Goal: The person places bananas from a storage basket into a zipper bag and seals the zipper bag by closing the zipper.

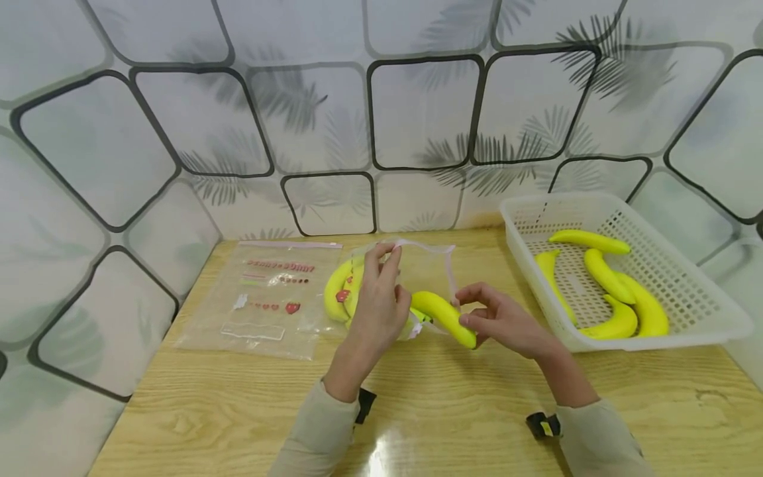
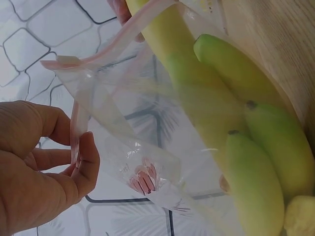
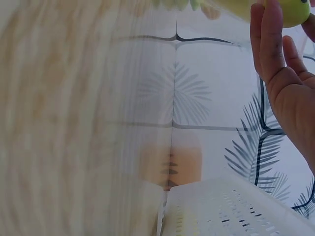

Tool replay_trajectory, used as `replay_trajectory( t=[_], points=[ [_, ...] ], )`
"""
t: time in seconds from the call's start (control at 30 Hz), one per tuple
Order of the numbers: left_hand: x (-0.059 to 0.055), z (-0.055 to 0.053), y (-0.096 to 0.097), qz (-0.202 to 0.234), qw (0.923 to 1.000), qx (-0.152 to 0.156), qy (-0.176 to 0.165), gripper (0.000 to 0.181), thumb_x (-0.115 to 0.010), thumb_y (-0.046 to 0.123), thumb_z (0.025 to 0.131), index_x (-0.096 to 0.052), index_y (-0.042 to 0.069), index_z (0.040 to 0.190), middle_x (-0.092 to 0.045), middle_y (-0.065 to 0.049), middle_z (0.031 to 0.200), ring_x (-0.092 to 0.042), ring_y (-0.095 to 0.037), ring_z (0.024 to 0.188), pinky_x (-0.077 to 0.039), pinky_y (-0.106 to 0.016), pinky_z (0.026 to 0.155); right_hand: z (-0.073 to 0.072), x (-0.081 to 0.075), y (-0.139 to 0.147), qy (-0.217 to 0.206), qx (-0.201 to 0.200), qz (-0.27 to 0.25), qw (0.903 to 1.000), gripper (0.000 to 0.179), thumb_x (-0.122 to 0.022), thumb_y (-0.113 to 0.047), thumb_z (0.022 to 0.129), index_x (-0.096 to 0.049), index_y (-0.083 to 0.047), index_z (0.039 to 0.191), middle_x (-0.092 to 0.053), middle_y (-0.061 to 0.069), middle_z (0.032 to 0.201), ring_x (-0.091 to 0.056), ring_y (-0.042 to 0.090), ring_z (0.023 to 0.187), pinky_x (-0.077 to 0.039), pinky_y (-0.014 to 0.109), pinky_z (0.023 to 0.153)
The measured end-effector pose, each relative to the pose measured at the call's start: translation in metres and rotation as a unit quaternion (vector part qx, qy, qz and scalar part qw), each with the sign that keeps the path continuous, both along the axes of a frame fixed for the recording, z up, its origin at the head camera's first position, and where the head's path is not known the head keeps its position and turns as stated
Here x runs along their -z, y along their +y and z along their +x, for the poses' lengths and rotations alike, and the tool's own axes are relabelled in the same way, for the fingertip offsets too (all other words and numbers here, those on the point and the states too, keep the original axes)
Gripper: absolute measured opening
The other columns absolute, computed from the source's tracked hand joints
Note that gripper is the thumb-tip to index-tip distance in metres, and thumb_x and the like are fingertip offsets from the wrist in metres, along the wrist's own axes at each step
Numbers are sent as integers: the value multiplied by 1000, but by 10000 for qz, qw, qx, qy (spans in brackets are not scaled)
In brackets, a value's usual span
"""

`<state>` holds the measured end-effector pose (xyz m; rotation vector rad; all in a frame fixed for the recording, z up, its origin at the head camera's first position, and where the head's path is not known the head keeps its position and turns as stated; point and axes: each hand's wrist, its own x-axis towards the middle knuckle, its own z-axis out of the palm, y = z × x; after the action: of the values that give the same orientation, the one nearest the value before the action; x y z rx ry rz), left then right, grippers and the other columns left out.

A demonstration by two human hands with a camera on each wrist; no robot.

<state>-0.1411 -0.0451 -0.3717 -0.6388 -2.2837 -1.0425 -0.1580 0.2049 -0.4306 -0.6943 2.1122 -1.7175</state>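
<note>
A clear zip bag [image 2: 142, 147] with a pink-edged mouth lies at the middle of the table with several bananas [image 2: 256, 167] inside. My left hand [image 1: 381, 301] pinches the bag's rim between thumb and fingers, and the mouth gapes. In my right hand [image 1: 507, 321] a yellow banana [image 1: 444, 317] is held near its lower end, its other end at the bag's opening. The right wrist view catches my right hand [image 3: 285, 73] at its upper right edge, with only part of the banana [image 3: 295, 11] showing.
To the left a flat clear zip bag [image 1: 262, 305] with red print lies on the wooden table [image 1: 238, 411]. A white perforated basket [image 1: 703, 298] at the right holds several bananas [image 1: 650, 308]. A patterned wall [image 1: 423, 112] rises behind the table.
</note>
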Motion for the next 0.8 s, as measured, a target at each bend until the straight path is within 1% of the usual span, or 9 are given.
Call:
replay_trajectory(
  t=[0.13,0.27,0.33,0.47,0.53,0.6,0.8],
  points=[
    [0,0,0,12,10000,8,8,56,-57,-20,80,-48,-16,136,-42,-27,136,-57,-28,94,-51,-27,66,1,0,-3,15,149,67,9999,36,-59,-12,100,-46,2,130,-51,20,122,-68,20,79,-59,43,61],
    [0,0,0,25,10000,21,-1,56,-57,-20,80,-48,-16,136,-41,-27,137,-57,-28,94,-51,-27,66,2,-2,-3,15,129,68,9999,39,-59,-14,100,-44,3,131,-49,20,123,-68,19,83,-59,45,64],
    [0,0,0,25,10000,17,6,57,-57,-20,80,-48,-16,136,-42,-27,136,-57,-28,94,-51,-27,66,3,-3,-2,-24,7,9,10000,42,-61,-12,99,-42,4,133,-47,20,125,-68,18,87,-59,45,67],
    [0,0,0,20,10000,4,9,57,-56,-20,79,-48,-16,136,-42,-27,136,-57,-28,94,-51,-28,66,4,-4,3,-244,-392,-235,9987,56,-67,-3,92,-35,5,138,-39,20,132,-65,21,97,-58,38,75],
    [-1,0,0,15,10000,0,15,57,-56,-20,80,-48,-16,136,-42,-27,136,-57,-28,94,-51,-28,66,4,-3,4,-328,-480,-270,9979,61,-69,-1,90,-33,4,139,-37,20,134,-64,22,99,-58,34,77],
    [-1,0,0,18,10000,3,-3,57,-56,-20,80,-48,-16,136,-42,-28,136,-57,-28,94,-51,-28,66,4,-3,4,-360,-417,-238,9982,61,-70,-2,89,-34,3,138,-37,19,134,-64,22,99,-58,35,79],
    [-1,0,0,24,10000,-37,-32,56,-56,-20,80,-49,-16,135,-42,-28,137,-57,-28,94,-51,-28,65,2,-5,-3,-251,67,-111,9996,44,-63,-11,97,-41,2,133,-43,21,131,-68,22,93,-59,43,78]
  ],
)
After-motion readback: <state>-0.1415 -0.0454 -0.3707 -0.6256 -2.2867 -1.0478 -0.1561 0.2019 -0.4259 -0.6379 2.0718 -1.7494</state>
